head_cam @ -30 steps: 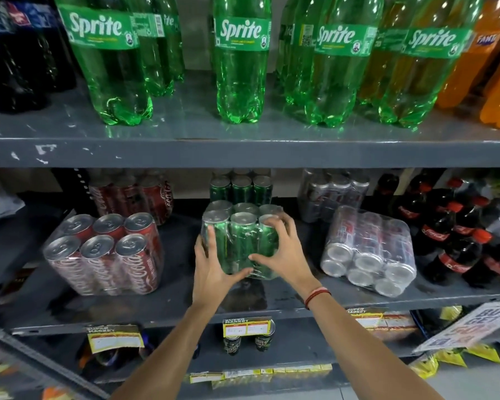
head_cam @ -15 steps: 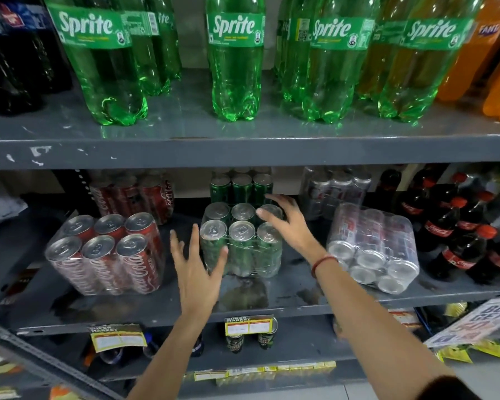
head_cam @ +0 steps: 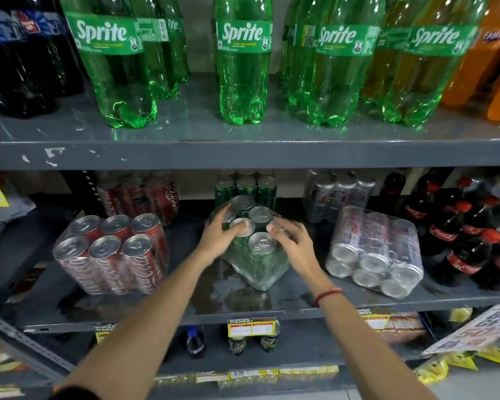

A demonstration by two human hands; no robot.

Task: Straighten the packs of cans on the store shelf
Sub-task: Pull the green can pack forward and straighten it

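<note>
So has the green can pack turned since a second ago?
Yes. The green can pack has turned, one corner now toward the shelf edge, no longer square to it.

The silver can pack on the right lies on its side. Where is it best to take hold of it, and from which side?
Probably grip the silver can pack by its two long flanks, coming from the front: the can ends face the shelf edge and its sides look free.

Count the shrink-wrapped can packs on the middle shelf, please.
6. Front row: red pack left, green pack centre under both hands, silver pack right, lying on its side. One more stands behind each: red, green, silver. Others may be hidden.
</note>
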